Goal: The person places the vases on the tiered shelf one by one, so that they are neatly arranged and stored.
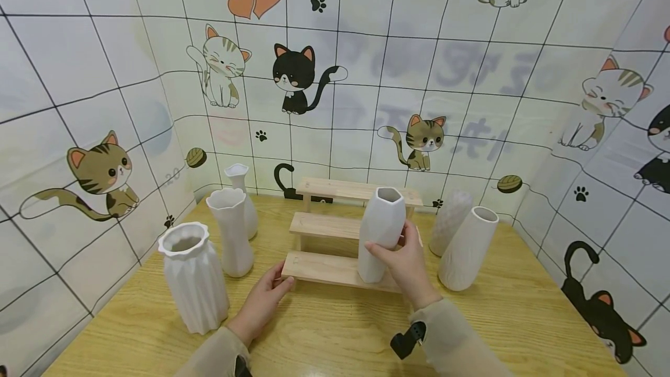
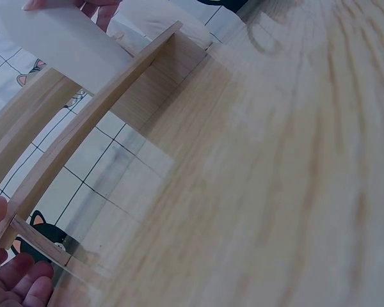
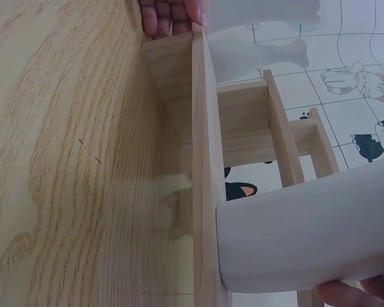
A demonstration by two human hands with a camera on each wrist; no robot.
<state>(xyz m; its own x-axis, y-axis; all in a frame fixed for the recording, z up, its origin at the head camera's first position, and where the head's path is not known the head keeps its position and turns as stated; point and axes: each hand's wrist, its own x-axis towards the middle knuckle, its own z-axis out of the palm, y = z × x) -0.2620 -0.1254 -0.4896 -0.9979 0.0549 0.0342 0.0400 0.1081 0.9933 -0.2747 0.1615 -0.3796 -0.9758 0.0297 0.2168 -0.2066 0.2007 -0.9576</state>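
A plain white faceted vase (image 1: 381, 226) with an angular mouth stands at the right part of the lowest step of a three-tier wooden display stand (image 1: 324, 269). My right hand (image 1: 410, 263) grips this vase from the right, thumb across its front and fingers around the side. In the right wrist view, the vase's base (image 3: 243, 246) meets the step board. My left hand (image 1: 266, 298) holds the left end of the lowest step, thumb at the board's front corner. Its curled fingers (image 2: 25, 278) show beside the stand's leg in the left wrist view.
On the left stand a pleated white vase (image 1: 193, 278), a fluted one (image 1: 232, 231) and a narrow-necked one (image 1: 238, 176). To the right are a leaning-looking slim vase (image 1: 468, 249) and a textured vase (image 1: 450, 223) behind it. A cat-print cloth (image 1: 361, 86) backs the wooden table (image 1: 335, 342).
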